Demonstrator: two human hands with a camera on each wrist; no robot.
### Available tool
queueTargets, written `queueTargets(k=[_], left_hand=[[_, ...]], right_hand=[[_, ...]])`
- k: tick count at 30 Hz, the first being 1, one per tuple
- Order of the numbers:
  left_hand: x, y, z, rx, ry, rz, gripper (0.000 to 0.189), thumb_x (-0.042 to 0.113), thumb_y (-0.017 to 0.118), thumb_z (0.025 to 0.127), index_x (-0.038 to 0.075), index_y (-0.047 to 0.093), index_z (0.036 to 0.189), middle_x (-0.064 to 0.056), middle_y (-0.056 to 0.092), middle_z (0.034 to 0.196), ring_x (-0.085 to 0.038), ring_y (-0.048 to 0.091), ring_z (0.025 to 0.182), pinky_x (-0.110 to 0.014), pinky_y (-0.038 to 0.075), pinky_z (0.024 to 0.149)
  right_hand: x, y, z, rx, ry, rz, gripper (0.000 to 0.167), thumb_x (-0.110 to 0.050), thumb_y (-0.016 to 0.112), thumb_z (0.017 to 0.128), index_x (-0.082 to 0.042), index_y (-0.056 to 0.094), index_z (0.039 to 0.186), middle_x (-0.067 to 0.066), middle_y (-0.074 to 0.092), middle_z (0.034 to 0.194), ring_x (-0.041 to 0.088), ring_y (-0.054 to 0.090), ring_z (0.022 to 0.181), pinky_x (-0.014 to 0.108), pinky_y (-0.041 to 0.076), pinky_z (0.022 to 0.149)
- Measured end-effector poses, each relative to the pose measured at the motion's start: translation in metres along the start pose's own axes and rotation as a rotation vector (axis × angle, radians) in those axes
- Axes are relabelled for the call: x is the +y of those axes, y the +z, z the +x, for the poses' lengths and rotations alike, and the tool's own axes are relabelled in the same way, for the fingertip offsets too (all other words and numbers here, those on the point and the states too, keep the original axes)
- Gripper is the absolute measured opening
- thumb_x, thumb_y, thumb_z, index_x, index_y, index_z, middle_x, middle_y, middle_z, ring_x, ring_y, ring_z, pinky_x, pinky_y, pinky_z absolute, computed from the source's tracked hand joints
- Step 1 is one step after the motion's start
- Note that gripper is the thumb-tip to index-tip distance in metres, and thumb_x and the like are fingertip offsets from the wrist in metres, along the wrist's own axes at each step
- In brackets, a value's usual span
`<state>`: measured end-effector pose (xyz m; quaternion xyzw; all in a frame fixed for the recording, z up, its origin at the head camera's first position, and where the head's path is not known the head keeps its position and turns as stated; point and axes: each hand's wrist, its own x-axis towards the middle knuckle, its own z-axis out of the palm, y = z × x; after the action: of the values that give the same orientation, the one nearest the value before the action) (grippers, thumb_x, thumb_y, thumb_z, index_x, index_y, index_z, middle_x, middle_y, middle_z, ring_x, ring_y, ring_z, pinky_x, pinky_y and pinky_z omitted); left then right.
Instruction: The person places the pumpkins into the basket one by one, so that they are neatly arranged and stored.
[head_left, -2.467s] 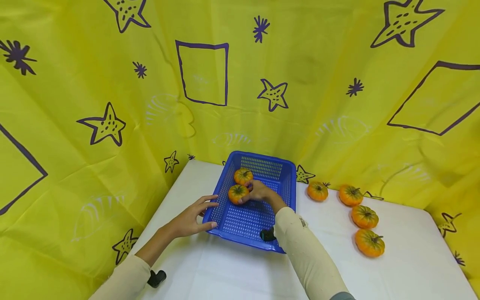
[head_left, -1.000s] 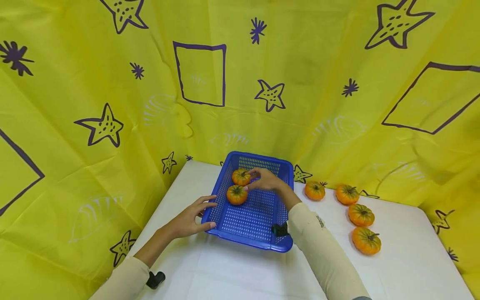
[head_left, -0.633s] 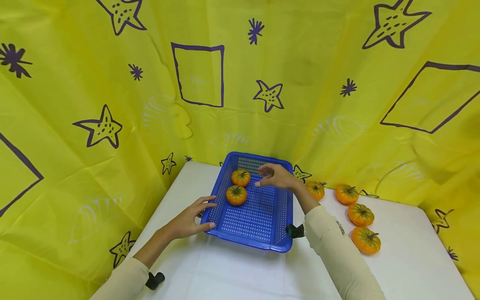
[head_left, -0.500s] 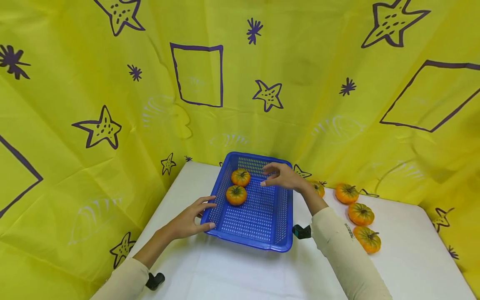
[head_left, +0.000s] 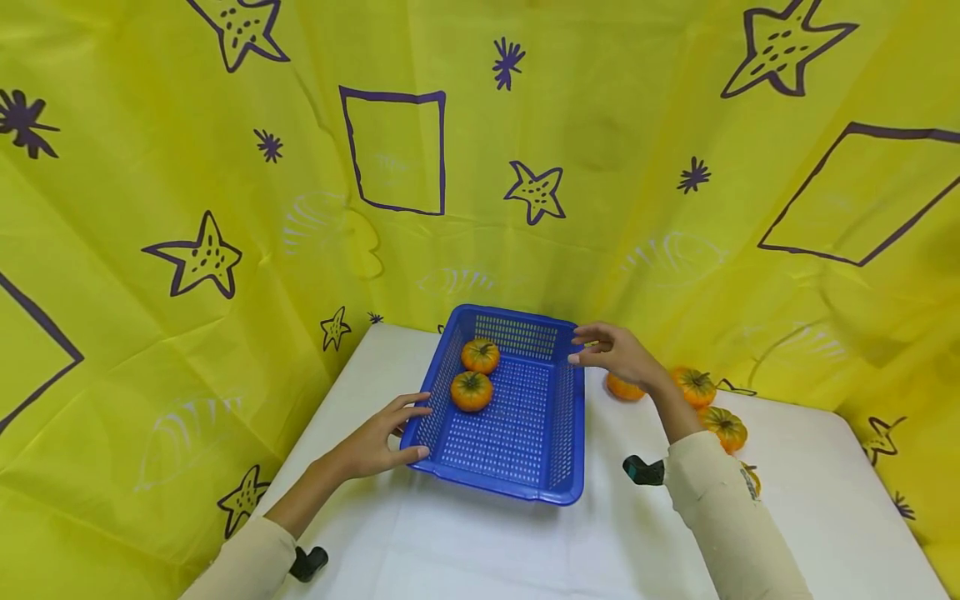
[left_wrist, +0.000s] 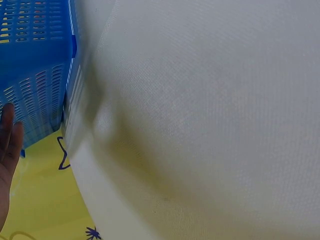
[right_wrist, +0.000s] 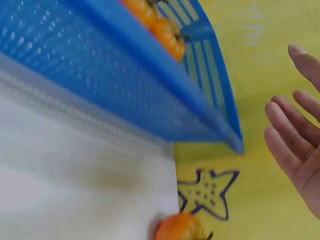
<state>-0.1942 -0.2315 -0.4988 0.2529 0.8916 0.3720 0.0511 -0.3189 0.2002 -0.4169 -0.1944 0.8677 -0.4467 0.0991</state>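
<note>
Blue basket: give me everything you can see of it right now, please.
The blue basket is rectangular and open-topped, with rounded corners, a smooth solid rim and slotted walls and floor; it looks like plastic. It stands upright on the white table, turned slightly askew in the head view. Two orange pumpkins lie inside against its left side; the rest of its floor is bare. The left hand rests at its near left corner; the right hand is clear of it.

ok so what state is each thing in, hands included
Blue basket: upright on the white table, partly filled
Basket pumpkins: two, stems up, near its left wall
Table pumpkins: outside the basket, partly hidden by the right arm
Left hand: at the basket's near left corner
Right hand: empty, fingers apart
Yellow curtain: hanging
</note>
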Motion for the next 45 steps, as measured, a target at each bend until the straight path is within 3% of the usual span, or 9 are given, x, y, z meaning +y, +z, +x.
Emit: queueTargets(k=[6,11,14,18,23,29,37,45], left_hand=[[-0.001,0.000,0.000,0.000,-0.005,0.002,0.067,0.045,0.070,0.091,0.008,0.052,0.145,-0.004,0.032,0.162,-0.026,0.053,0.130,-0.037,0.055,0.097],[-0.002,0.000,0.000,0.004,0.001,-0.002,0.067,0.044,0.070,0.092,0.009,0.052,0.145,-0.004,0.032,0.162,-0.025,0.053,0.130,-0.034,0.055,0.097],[-0.003,0.001,0.001,0.006,0.005,0.001,0.066,0.044,0.070,0.092,0.010,0.052,0.145,-0.004,0.032,0.162,-0.025,0.053,0.129,-0.034,0.055,0.096],[-0.003,0.000,0.001,0.005,0.001,0.000,0.067,0.045,0.071,0.091,0.011,0.052,0.145,-0.003,0.032,0.163,-0.024,0.053,0.129,-0.034,0.055,0.097],[-0.002,0.000,0.001,0.007,0.002,-0.001,0.066,0.044,0.071,0.091,0.010,0.052,0.145,-0.003,0.033,0.162,-0.024,0.054,0.129,-0.033,0.055,0.097],[-0.002,0.000,0.002,0.018,0.011,0.001,0.065,0.042,0.073,0.090,0.010,0.054,0.144,-0.004,0.034,0.161,-0.024,0.054,0.127,-0.031,0.055,0.096],[-0.003,0.000,0.002,0.011,0.006,-0.003,0.065,0.041,0.073,0.090,0.009,0.053,0.144,-0.005,0.034,0.161,-0.025,0.053,0.129,-0.035,0.055,0.096],[-0.002,0.001,0.002,0.007,-0.005,0.000,0.065,0.042,0.072,0.090,0.009,0.053,0.144,-0.005,0.034,0.161,-0.025,0.054,0.127,-0.039,0.055,0.097]], right_hand=[[0.022,-0.014,-0.011,0.094,0.025,-0.017,0.061,-0.027,0.072,0.094,0.003,0.050,0.141,0.027,0.059,0.134,0.042,0.060,0.117,0.037,0.057,0.092],[0.040,-0.021,-0.021,0.137,0.042,-0.003,0.059,-0.023,0.069,0.095,0.004,0.047,0.143,0.030,0.055,0.137,0.042,0.059,0.118,0.023,0.056,0.085],[0.051,-0.024,-0.025,0.156,0.073,0.018,0.061,-0.021,0.069,0.095,0.004,0.045,0.145,0.030,0.054,0.138,0.041,0.058,0.119,0.021,0.056,0.083],[0.065,-0.025,-0.031,0.163,0.143,0.000,0.070,-0.029,0.070,0.095,0.003,0.039,0.149,0.029,0.048,0.145,0.043,0.052,0.126,0.035,0.056,0.094],[0.078,-0.026,-0.036,0.165,0.222,-0.001,0.081,-0.037,0.072,0.092,0.002,0.033,0.152,0.029,0.038,0.153,0.049,0.039,0.137,0.061,0.042,0.108],[0.088,-0.024,-0.040,0.176,0.270,-0.036,0.090,-0.042,0.076,0.089,0.004,0.030,0.153,0.031,0.033,0.155,0.051,0.033,0.141,0.064,0.036,0.111],[0.108,-0.016,-0.040,0.153,0.308,-0.077,0.092,-0.039,0.072,0.092,0.007,0.022,0.154,0.033,0.026,0.157,0.054,0.028,0.141,0.065,0.033,0.112],[0.120,-0.009,-0.037,0.162,0.352,-0.095,0.105,-0.042,0.079,0.085,0.008,0.020,0.154,0.035,0.023,0.158,0.055,0.028,0.140,0.067,0.030,0.113]])
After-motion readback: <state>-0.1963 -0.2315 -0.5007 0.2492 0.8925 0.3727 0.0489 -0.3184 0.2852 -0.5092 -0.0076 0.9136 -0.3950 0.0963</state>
